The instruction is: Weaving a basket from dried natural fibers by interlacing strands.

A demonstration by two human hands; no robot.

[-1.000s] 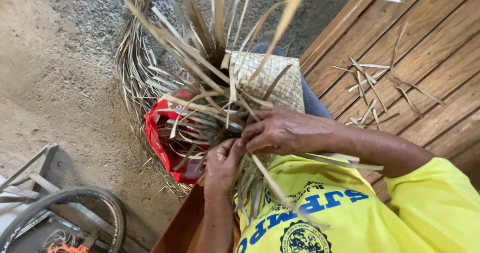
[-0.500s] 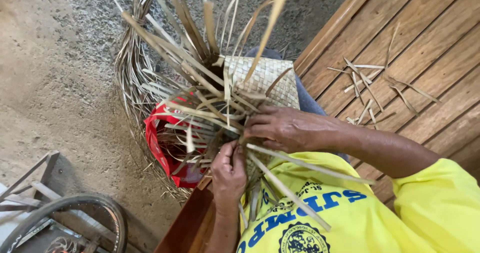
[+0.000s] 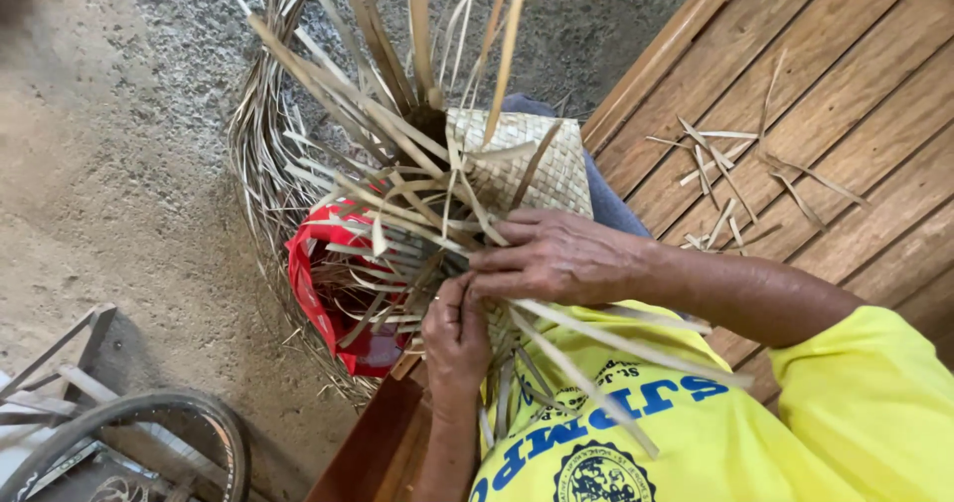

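Weaving in hand, judged about midway: woven basket (image 3: 522, 169) of flat dried-leaf bands, held over the lap at the edge of the wooden desk (image 3: 845, 84); one panel closed and tight, the rest bristling with loose strips (image 3: 397, 124) fanning upward and outward.

Right hand (image 3: 556, 258) laid across the work from the right, grip pressed together over several strips just below the finished panel, pinning them against the weave; left hand (image 3: 457, 333) underneath and touching the right, grip pinching a few strips between thumb and fingers.

Probably an interlacing step; a further tuck likely calling for firm pressure from the pinning hand and a single strip singled out from the crowd, given how many cross at that spot.

Basket mouth mostly hidden by strips, contents impossible to tell; red bag (image 3: 323, 293) just beside and below the work, open, holding more pale strips.

Bundle of dried fronds (image 3: 260, 164) on the gravel ground behind; short leaf offcuts (image 3: 720, 179) scattered on the planks, well apart from both hands; wheel (image 3: 149, 432) at the lower left.
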